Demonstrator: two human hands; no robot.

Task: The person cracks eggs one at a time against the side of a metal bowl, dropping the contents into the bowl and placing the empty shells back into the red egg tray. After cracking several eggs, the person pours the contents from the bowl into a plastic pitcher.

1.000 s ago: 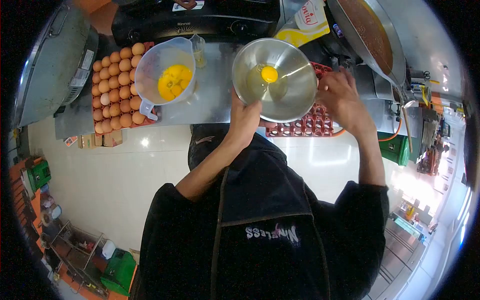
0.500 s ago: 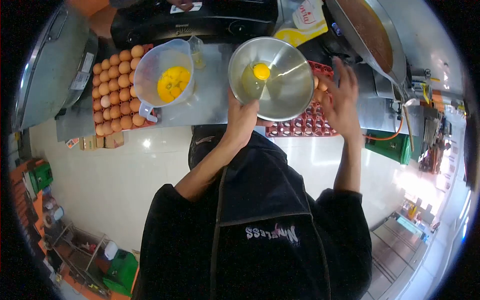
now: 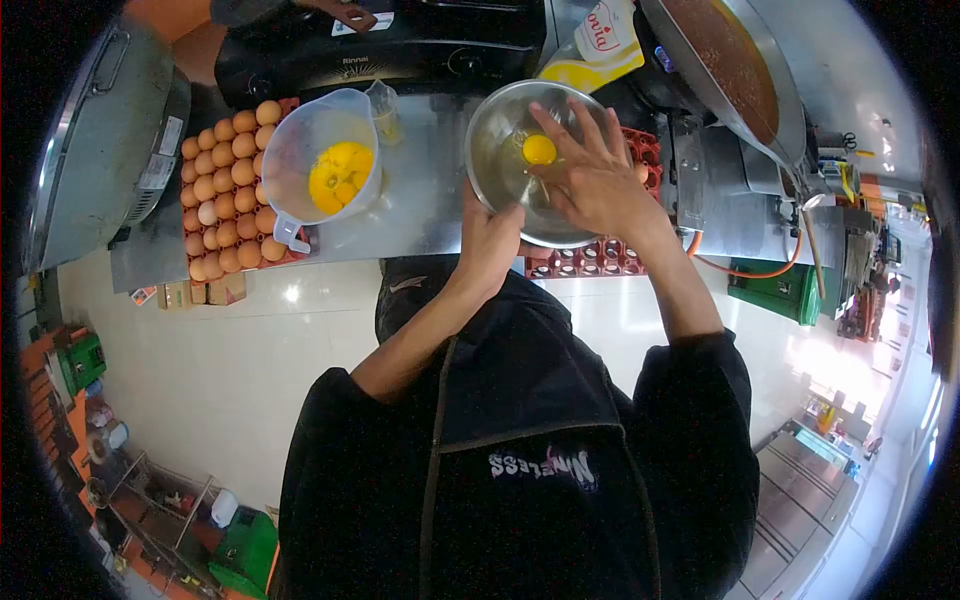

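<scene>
My left hand point(image 3: 488, 240) grips the near left rim of a steel mixing bowl point(image 3: 492, 135), its thumb over the edge. Inside the bowl lies one raw egg, its yolk point(image 3: 539, 150) whole in clear white. My right hand point(image 3: 597, 185) reaches over the right side of the bowl with fingers spread, fingertips close to the yolk and nothing visible in them. To the left stands a clear plastic jug point(image 3: 283, 140) with several yolks point(image 3: 343, 180) in it. Partly hidden under the bowl and right hand is a red egg tray point(image 3: 585, 263).
A tray of brown eggs point(image 3: 226, 190) stands left of the jug. A small clear cup point(image 3: 386, 115) is behind it. At the back are a black stove point(image 3: 400, 50), a yellow-white pouch point(image 3: 600, 45) and a large pan of brown liquid point(image 3: 725, 70). Another person's hand point(image 3: 352, 15) shows above the stove.
My right hand has moved left from beside the egg tray to over the bowl. My left hand still holds the bowl, which has shifted slightly right.
</scene>
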